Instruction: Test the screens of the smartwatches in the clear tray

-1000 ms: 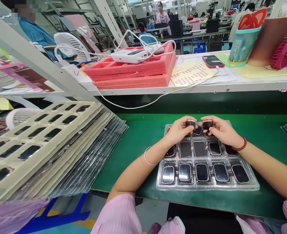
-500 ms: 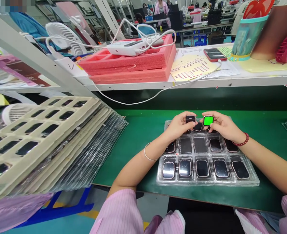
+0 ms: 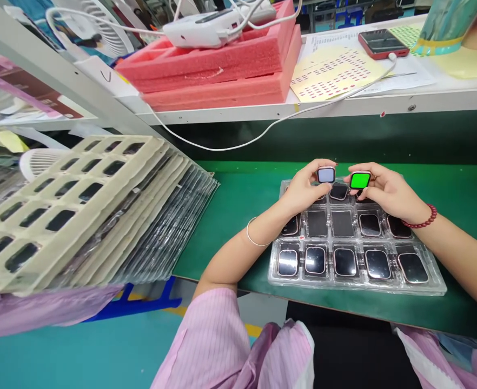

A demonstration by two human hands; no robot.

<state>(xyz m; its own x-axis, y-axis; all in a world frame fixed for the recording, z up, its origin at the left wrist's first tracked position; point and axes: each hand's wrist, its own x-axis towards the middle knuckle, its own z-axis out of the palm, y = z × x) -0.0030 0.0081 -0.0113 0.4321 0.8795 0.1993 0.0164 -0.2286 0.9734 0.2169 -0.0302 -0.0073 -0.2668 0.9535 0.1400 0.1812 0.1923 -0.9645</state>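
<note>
My left hand (image 3: 309, 186) is closed on a smartwatch body without a strap (image 3: 325, 174), whose screen glows pale blue-grey. Pinched in my right hand (image 3: 384, 189) is a second smartwatch body (image 3: 360, 180) with a bright green screen. Both are held side by side above the back row of a clear plastic tray (image 3: 356, 289). Dark-screened watch bodies sit in the tray's pockets, such as one in the front row (image 3: 345, 262). Two pockets in the middle row, including this one (image 3: 317, 223), hold no watch. My hands partly hide the back row.
To the left leans a tall stack of trays (image 3: 76, 200), the top one cream with dark screens in it. Above the green bench (image 3: 206, 237) runs a white shelf (image 3: 230, 114) bearing red foam (image 3: 222, 81), a phone (image 3: 384, 43) and papers. A white cable (image 3: 238, 147) droops below its edge.
The watch in my left hand has gone from a dark screen to a lit pale one. The green-screened watch stays in my right hand. The camera view has tilted downward.
</note>
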